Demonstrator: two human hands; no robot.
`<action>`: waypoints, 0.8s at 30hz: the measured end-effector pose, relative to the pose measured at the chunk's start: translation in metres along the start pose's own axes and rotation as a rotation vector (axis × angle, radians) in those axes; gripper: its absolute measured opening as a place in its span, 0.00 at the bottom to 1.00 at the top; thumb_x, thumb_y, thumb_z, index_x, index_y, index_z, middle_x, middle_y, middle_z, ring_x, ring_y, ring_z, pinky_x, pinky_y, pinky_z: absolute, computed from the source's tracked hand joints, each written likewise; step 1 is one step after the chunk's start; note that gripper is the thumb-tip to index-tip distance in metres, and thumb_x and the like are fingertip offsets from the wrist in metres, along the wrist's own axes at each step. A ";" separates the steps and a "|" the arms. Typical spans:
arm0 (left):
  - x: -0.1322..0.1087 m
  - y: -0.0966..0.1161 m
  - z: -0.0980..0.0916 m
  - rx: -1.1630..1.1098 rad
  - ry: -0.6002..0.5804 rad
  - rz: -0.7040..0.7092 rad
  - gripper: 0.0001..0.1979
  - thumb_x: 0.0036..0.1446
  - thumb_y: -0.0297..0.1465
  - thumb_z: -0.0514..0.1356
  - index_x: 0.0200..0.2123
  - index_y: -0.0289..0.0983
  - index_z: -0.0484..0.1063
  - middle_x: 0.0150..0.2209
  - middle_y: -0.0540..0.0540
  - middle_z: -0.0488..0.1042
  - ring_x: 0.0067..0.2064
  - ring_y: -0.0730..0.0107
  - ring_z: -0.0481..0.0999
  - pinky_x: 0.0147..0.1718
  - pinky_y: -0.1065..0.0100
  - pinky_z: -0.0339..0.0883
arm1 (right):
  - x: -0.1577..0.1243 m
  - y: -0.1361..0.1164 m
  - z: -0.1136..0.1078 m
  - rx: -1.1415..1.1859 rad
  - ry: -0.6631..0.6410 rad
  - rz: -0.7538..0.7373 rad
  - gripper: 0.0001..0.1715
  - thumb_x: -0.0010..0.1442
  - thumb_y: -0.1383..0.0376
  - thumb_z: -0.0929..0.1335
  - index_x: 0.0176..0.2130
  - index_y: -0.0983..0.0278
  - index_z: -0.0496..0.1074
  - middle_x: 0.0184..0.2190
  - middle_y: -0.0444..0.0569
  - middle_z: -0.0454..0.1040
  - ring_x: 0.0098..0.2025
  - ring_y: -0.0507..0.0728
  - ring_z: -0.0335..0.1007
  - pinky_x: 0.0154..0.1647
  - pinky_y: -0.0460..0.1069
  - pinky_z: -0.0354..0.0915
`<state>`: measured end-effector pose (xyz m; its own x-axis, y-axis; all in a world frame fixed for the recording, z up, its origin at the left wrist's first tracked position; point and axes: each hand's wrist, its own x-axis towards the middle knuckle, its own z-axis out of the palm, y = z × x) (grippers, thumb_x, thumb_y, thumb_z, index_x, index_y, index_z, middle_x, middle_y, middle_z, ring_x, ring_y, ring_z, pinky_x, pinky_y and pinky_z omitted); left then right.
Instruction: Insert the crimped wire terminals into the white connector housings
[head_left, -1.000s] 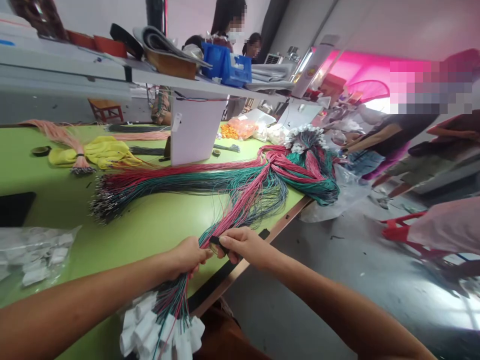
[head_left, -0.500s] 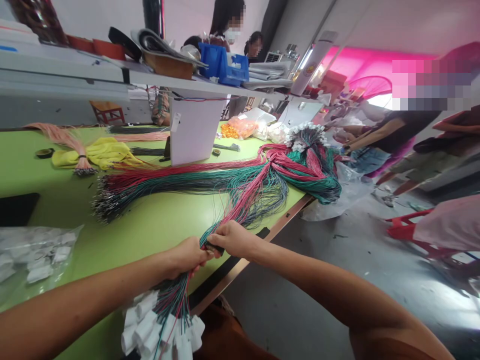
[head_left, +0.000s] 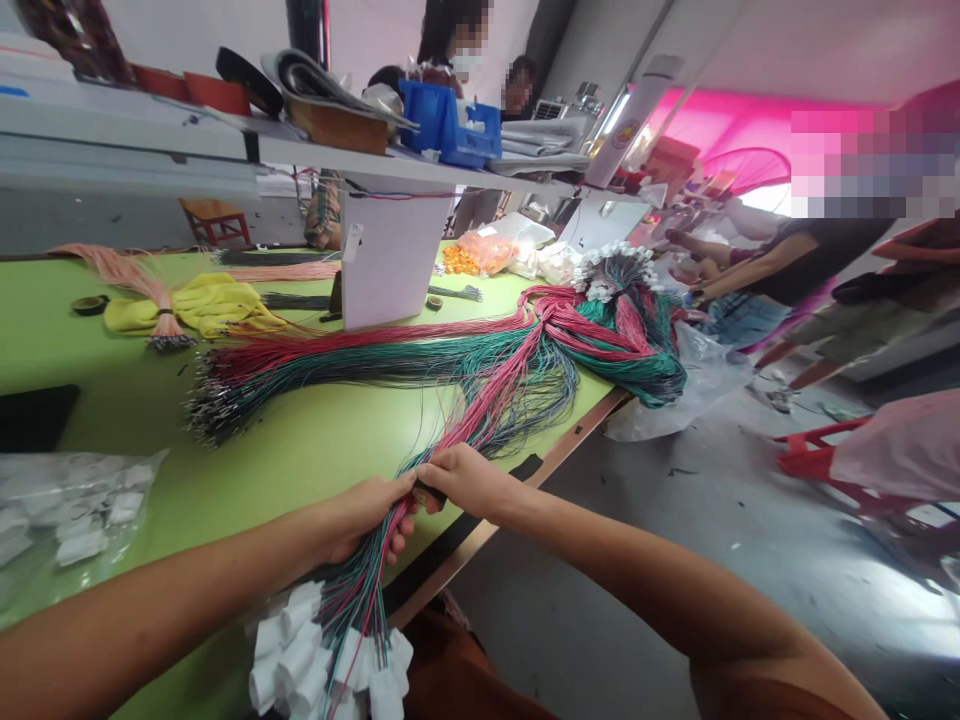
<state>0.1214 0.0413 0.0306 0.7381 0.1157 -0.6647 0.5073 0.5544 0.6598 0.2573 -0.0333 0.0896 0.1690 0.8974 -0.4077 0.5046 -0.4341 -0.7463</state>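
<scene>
A bundle of red, green and dark wires [head_left: 373,560] runs toward me across the table's front edge. White plastic connectors [head_left: 300,655] hang from its near end. My left hand [head_left: 375,515] is wrapped around the bundle, its fingertips showing on the far side. Just beyond, my right hand [head_left: 461,478] is closed on the same bundle, touching my left thumb. Something black, perhaps tape, shows under the right fingers; its kind is unclear. Past my hands, the wires join a larger spread of wires [head_left: 390,355] with bare-looking metal tips at the left end.
A bag of white connectors [head_left: 82,515] lies at left. Yellow cloth [head_left: 214,305] and pink wires [head_left: 142,280] sit farther back. A white upright panel [head_left: 394,260] supports a shelf with blue bins [head_left: 450,125]. A red stool [head_left: 814,455] and several people are at right.
My left hand has loosened its fist, its thumb now stretched up to the right hand and its fingers lower along the wires. The connectors shifted slightly. My right hand keeps its hold.
</scene>
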 end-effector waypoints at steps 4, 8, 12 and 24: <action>0.001 -0.001 0.004 0.055 0.067 0.024 0.25 0.52 0.55 0.54 0.26 0.37 0.64 0.18 0.58 0.59 0.16 0.79 0.59 0.16 0.74 0.56 | -0.003 0.008 0.002 0.000 -0.006 -0.007 0.21 0.59 0.67 0.62 0.18 0.67 0.69 0.13 0.40 0.62 0.15 0.45 0.49 0.18 0.43 0.47; 0.002 -0.001 0.009 0.140 0.143 0.083 0.22 0.57 0.49 0.52 0.23 0.38 0.60 0.16 0.59 0.57 0.14 0.80 0.55 0.13 0.75 0.52 | -0.012 0.022 0.006 0.019 0.035 -0.008 0.16 0.57 0.67 0.63 0.20 0.67 0.71 0.13 0.39 0.63 0.16 0.45 0.48 0.17 0.43 0.45; 0.001 0.001 0.013 0.198 0.203 0.102 0.21 0.59 0.45 0.53 0.20 0.38 0.59 0.14 0.59 0.56 0.13 0.80 0.54 0.13 0.75 0.50 | -0.017 0.039 0.016 0.065 0.121 -0.003 0.11 0.55 0.68 0.65 0.22 0.66 0.67 0.15 0.38 0.62 0.17 0.45 0.48 0.18 0.42 0.46; -0.003 0.002 0.010 0.149 0.392 0.057 0.21 0.61 0.44 0.49 0.21 0.37 0.60 0.13 0.57 0.58 0.13 0.80 0.56 0.15 0.75 0.53 | 0.033 0.051 0.053 -0.012 0.197 -0.017 0.19 0.62 0.63 0.62 0.22 0.67 0.67 0.13 0.38 0.60 0.15 0.46 0.53 0.16 0.42 0.52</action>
<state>0.1246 0.0336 0.0371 0.5560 0.4635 -0.6900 0.5507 0.4164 0.7234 0.2435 -0.0301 0.0098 0.3220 0.9035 -0.2829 0.5190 -0.4184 -0.7454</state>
